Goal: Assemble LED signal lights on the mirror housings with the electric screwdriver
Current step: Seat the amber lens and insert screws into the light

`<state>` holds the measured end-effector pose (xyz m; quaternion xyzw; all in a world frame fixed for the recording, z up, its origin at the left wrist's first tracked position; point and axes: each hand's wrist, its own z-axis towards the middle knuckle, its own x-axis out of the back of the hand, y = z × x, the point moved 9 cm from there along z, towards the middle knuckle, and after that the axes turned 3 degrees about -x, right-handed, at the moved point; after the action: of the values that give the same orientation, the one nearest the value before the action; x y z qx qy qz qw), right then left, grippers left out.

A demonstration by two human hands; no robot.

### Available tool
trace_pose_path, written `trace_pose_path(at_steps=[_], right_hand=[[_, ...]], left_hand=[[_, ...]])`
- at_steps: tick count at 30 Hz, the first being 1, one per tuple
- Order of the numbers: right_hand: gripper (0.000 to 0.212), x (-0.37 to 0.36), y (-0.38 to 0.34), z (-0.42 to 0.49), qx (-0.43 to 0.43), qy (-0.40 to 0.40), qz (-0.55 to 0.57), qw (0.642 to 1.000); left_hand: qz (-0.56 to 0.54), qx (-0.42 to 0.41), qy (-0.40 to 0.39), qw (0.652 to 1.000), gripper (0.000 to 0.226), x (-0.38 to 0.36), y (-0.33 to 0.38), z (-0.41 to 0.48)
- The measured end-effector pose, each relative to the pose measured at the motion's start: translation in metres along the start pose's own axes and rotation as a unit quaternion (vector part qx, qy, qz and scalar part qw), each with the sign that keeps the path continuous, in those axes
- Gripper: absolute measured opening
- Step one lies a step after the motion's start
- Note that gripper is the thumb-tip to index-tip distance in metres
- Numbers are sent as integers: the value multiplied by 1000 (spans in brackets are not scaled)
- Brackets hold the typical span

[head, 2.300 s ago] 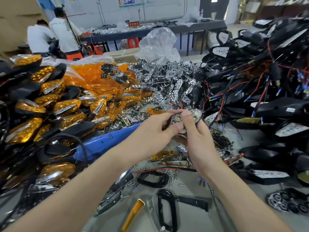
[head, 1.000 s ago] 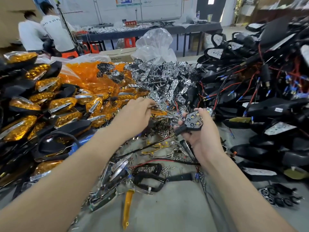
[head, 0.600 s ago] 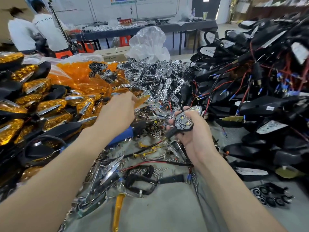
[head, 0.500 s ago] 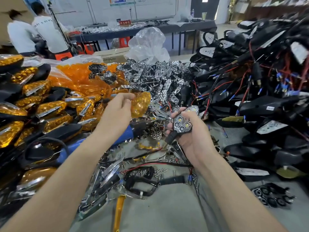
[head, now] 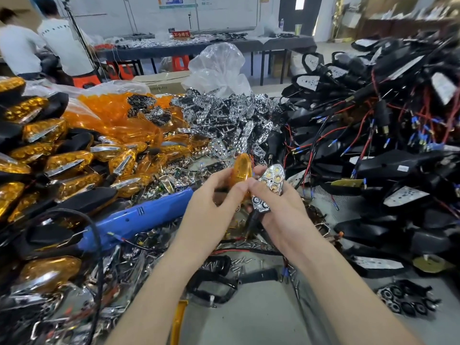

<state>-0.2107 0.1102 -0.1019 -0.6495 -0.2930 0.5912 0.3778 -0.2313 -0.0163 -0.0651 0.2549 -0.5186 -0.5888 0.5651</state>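
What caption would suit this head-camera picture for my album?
Left hand holds an amber lens beside the LED light gripped by the right hand.

I am receiving a single wide-angle head view. It is facing forward and down over the table [head: 261,319], framing the left hand [head: 209,210] and right hand [head: 281,212] at close range.

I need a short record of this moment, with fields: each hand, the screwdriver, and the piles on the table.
left hand: grips amber lens
right hand: holds chrome LED reflector, LEDs facing up
electric screwdriver: blue, lying left of the hands, untouched
left pile: assembled amber lights
middle pile: chrome reflectors
right pile: black mirror housings with wires
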Motion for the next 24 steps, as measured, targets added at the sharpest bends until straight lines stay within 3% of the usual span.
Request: trace_pose_path(at_steps=[2,5,11,16,21,23,24], right_hand=[[37,-2,0,-1,-4,-1,-14,1000],[23,-10,3,-3,-14,-31,-20,999],[18,-14,1,-6,8,-29,-66,997],[18,-22,-2,-10,-4,-71,-84,994],[16,-22,0,-10,-15,-82,-84,993],[6,-20,-2,-6,-15,-66,-57,996],[12,-16,-4,-3,-18,-48,-27,998]], left_hand=[[39,-22,-26,999,24,2,6,-1],[78,-43,-86,992,48,-5,9,-4],[39,-35,-128,990,48,-12,6,-8],[31,-23,-177,983,46,-7,6,-10],[-7,22,-168,986,45,0,-3,-11],[-49,20,-133,990,56,5,-4,-9],[-79,24,-113,990,62,8,-6,-9]])
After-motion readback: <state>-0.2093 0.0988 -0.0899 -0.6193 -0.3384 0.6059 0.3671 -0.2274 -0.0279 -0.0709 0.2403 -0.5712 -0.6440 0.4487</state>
